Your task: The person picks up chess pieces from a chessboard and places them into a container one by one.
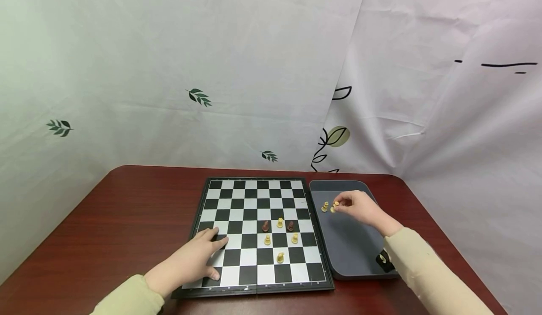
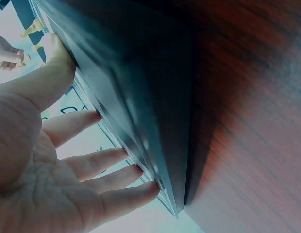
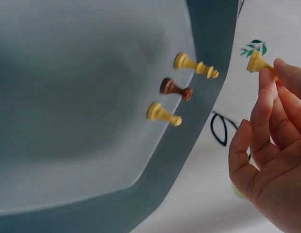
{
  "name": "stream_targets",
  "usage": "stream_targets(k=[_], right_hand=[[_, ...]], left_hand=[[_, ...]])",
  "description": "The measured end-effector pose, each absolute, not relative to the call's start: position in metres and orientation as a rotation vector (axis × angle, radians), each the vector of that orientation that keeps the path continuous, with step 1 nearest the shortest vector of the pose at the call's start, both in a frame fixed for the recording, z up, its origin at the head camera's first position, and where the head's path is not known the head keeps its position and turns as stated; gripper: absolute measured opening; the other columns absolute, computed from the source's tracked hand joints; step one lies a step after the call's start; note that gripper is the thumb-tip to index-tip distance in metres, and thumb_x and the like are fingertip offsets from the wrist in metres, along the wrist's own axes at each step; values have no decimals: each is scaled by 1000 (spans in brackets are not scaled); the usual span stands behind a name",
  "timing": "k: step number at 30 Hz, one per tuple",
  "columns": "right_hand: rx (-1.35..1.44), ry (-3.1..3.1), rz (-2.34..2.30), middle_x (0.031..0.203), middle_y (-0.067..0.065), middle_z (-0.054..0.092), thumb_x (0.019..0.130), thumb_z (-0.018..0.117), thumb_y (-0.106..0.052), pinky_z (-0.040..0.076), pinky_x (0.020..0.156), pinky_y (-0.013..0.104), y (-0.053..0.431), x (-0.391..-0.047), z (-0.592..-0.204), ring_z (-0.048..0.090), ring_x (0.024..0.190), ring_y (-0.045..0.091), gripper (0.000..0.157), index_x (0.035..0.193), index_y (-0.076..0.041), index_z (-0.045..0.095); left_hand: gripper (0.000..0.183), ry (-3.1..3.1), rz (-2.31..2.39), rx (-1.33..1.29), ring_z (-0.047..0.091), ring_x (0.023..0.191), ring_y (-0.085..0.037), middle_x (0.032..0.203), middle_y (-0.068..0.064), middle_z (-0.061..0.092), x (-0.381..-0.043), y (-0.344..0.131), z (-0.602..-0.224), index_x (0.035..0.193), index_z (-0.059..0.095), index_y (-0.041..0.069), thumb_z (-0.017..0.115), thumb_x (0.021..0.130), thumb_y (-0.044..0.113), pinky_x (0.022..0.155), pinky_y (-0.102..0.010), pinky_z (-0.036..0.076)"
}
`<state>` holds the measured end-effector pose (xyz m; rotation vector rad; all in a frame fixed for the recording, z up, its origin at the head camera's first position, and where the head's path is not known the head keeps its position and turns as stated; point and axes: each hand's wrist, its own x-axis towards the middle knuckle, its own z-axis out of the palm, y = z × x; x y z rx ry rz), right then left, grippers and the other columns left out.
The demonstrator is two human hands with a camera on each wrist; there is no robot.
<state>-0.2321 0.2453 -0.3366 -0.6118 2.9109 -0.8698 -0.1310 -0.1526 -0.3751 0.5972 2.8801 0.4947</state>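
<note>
My left hand point(image 1: 196, 256) rests with spread fingers on the near left part of the chessboard point(image 1: 237, 257); in the left wrist view its fingertips point(image 2: 149, 188) touch the board. Over the grey tray point(image 1: 351, 251), my right hand point(image 1: 360, 207) pinches a yellow chess piece point(image 3: 258, 63) between thumb and fingers, its base showing. In the right wrist view a tall yellow piece point(image 3: 194, 65), a brown piece point(image 3: 175, 89) and a shorter yellow piece point(image 3: 163, 114) stand in the tray, apart from that hand. The held piece's top is hidden by the fingers.
On the board's right half stand two brown pieces point(image 1: 265, 226) and several yellow pieces point(image 1: 280, 257). A small black object point(image 1: 384, 261) lies in the tray's near right corner, partly behind the right sleeve. A white printed cloth point(image 1: 262, 70) hangs behind the reddish-brown table point(image 1: 106, 225).
</note>
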Motion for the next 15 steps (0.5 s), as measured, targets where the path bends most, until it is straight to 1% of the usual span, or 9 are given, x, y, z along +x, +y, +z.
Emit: stream_targets(k=[11,15], right_hand=[[-490,2982,-833,75,1,65,85,66,-8,43,59,26,264,-236,-347,53,66,10,7,87,-2,69],[-446,3004,-824,74,4,65,85,66,-7,43,58,27,269,-237,-352,53,64,11,8,87,0,69]], left_hand=[[82,2885,497,592,40,125,-52,135,-33,44,-131,-153,-376,127,59,0,84,56,32,99,-59,38],[82,2885,498,582,39,126,-52,135,-33,44,-131,-152,-377,127,59,0,84,56,32,100,-59,37]])
